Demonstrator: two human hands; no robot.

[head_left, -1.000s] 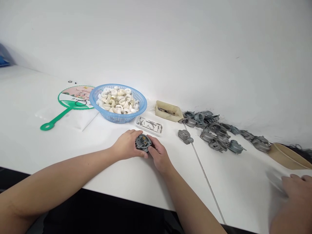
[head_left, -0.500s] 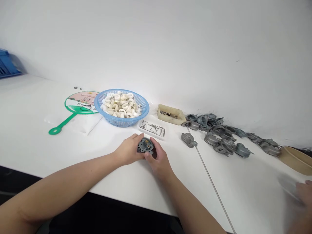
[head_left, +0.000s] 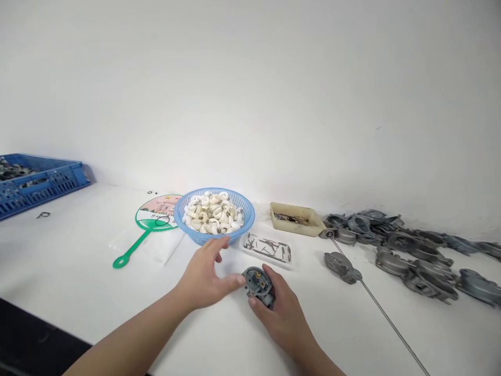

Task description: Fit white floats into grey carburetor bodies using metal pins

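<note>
My right hand (head_left: 284,313) grips a round grey metal part (head_left: 258,285) with a brass centre, holding it just above the white table (head_left: 78,271). My left hand (head_left: 205,277) sits beside the part with fingers spread; its thumb reaches toward the part and its fingertips point at the blue basket (head_left: 214,215) of white rings. Nothing lies in the left hand.
A clear tray of small pins (head_left: 268,247) lies behind the part, a beige tray (head_left: 296,218) further back. Several grey metal castings (head_left: 410,250) and a thin rod (head_left: 387,318) lie right. A green hand fan (head_left: 152,222) and a blue crate (head_left: 35,183) are left.
My left hand has let go of the grey part and opened toward the basket. The view has tilted up and left; the other person's hand at the right edge is out of view.
</note>
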